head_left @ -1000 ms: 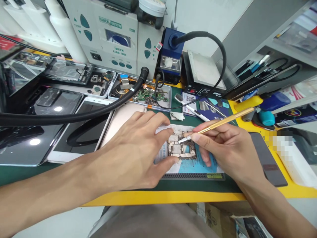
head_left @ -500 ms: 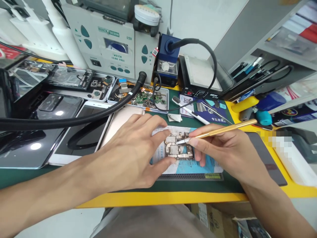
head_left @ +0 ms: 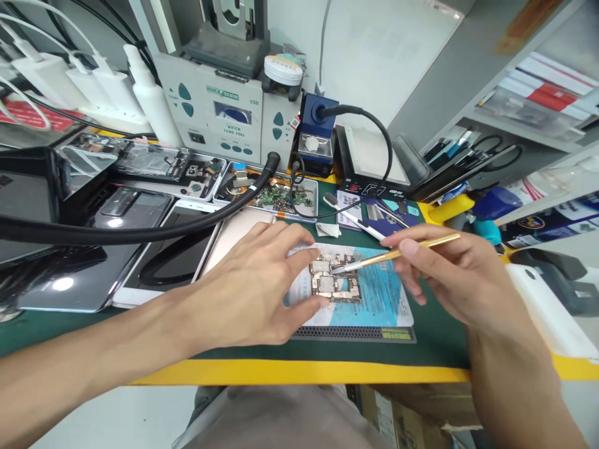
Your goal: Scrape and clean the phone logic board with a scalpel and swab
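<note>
A phone circuit board lies flat on a white and blue printed mat. My left hand grips the board at its left side, the index finger by the upper edge and the thumb at the lower edge. In my right hand is a slim gold-handled tool with a silvery pointed tip, pinched between thumb and fingers and tilted. Its tip rests on or just above the upper middle of the board; the exact contact is too small to make out.
Phones lie at the left beneath a thick black hose. Behind stand a tray of small boards, a grey hot-air station and a blue soldering unit. A white toothbrush lies beyond the mat.
My right hand has slid back to the right along the tool, uncovering more of its handle and the board. The tip stays over the board. My left hand keeps its place; the view has shifted.
</note>
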Tool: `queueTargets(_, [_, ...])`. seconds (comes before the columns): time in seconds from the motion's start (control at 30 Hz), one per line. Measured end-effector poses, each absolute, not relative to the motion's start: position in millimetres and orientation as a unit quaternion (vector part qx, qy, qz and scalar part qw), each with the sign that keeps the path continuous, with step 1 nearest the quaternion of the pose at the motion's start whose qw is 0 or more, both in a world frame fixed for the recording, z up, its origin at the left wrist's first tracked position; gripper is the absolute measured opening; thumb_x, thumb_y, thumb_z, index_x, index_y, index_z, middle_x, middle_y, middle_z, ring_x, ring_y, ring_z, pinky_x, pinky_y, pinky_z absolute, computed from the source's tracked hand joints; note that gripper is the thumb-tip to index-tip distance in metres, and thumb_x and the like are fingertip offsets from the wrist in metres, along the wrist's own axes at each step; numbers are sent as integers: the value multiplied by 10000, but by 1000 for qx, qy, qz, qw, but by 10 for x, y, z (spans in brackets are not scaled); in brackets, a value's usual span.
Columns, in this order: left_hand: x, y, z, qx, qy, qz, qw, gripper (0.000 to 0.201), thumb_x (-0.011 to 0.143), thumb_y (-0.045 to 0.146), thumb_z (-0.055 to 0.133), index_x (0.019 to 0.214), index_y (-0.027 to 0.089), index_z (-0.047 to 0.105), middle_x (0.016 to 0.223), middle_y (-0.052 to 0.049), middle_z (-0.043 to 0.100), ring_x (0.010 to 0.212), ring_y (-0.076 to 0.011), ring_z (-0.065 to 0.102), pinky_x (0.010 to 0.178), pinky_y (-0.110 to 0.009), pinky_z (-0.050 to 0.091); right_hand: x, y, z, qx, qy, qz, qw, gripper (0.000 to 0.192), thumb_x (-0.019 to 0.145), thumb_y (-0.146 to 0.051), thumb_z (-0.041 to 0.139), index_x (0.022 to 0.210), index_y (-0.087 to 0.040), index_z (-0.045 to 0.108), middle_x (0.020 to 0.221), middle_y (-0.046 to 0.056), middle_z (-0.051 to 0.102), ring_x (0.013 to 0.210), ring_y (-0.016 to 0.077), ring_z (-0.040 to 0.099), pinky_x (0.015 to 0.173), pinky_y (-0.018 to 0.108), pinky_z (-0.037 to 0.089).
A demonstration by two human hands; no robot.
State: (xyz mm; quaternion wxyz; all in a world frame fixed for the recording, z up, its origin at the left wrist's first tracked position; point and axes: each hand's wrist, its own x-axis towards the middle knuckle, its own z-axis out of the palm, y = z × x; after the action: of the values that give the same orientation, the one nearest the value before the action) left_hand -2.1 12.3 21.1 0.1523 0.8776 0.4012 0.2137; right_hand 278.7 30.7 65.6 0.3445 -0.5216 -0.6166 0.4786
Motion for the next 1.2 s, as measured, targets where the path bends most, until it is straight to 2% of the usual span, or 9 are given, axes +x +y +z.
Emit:
queueTargets(0.2, [-53, 160, 222, 884, 384, 212, 158, 469, 973, 443, 643, 1318, 132, 700, 1311, -147, 631, 1168, -328, 607, 1042, -535, 517, 2965, 392, 786, -522, -681, 446, 254, 206, 848, -425, 884, 924, -233, 870, 587, 9, 660, 451, 114, 521, 381, 231, 398])
queueTargets(0.27, [-58, 173, 219, 888, 377, 211, 156, 460, 975, 444, 647, 1317, 140, 697, 1321, -146, 629, 1177, -325, 606, 1051, -526, 511, 2979, 393, 803, -534, -707, 402, 233, 220, 837, -454, 881, 899, -243, 880, 582, 15, 670, 441, 108, 486, 383, 236, 353])
queueTargets(0.37, [-59, 191, 204, 891, 370, 213, 151, 447, 976, 458, 645, 1283, 140, 711, 1320, -152, 634, 1166, -330, 616, 1046, -526, 514, 2986, 376, 842, -537, -750, 330, 201, 231, 847, -494, 851, 861, -266, 885, 635, 34, 726, 476, 130, 505, 405, 250, 340])
queueTargets(0.47, [-68, 217, 194, 894, 362, 217, 147, 464, 977, 486, 647, 1280, 142, 717, 1323, -148, 636, 1166, -330, 625, 1052, -526, 518, 2971, 371, 918, -506, -797, 302, 137, 248, 913, -500, 781, 958, -281, 888, 731, 45, 770, 519, 159, 559, 433, 267, 368])
queueTargets(0.57, [-88, 246, 207, 899, 357, 204, 150, 491, 977, 490, 649, 1327, 150, 702, 1339, -144, 627, 1225, -335, 616, 1108, -523, 493, 2909, 423, 1023, -429, -860, 268, 68, 258, 1015, -418, 660, 1116, -297, 864, 801, 38, 777, 561, 159, 601, 489, 277, 415])
queueTargets(0.67, [-105, 262, 233, 903, 351, 194, 154, 497, 975, 482, 649, 1344, 152, 696, 1355, -147, 620, 1273, -341, 601, 1154, -527, 464, 2827, 521, 1103, -364, -900, 239, 26, 288, 1049, -395, 612, 1161, -279, 850, 841, 45, 776, 644, 178, 656, 573, 295, 469])
queueTargets(0.8, [-117, 260, 245, 904, 349, 191, 160, 486, 966, 460, 659, 1331, 141, 698, 1361, -156, 624, 1289, -348, 592, 1163, -538, 452, 2785, 607, 1099, -356, -905, 232, 13, 274, 1035, -447, 654, 1108, -279, 858, 824, 53, 753, 649, 189, 641, 578, 311, 452])
queueTargets(0.97, [-129, 253, 216, 903, 347, 195, 162, 505, 976, 460, 647, 1370, 144, 677, 1414, -154, 610, 1309, -344, 584, 1161, -519, 457, 2812, 590, 999, -347, -904, 247, 20, 272, 1071, -356, 595, 1168, -291, 841, 822, 42, 716, 631, 163, 596, 569, 296, 422])
queueTargets(1.2, [-128, 271, 208, 908, 337, 187, 165, 532, 989, 464, 640, 1410, 140, 656, 1438, -144, 598, 1329, -338, 570, 1178, -505, 447, 2805, 666, 979, -331, -906, 265, 11, 281, 1054, -304, 594, 1166, -212, 835, 779, 32, 686, 583, 131, 535, 542, 272, 390])
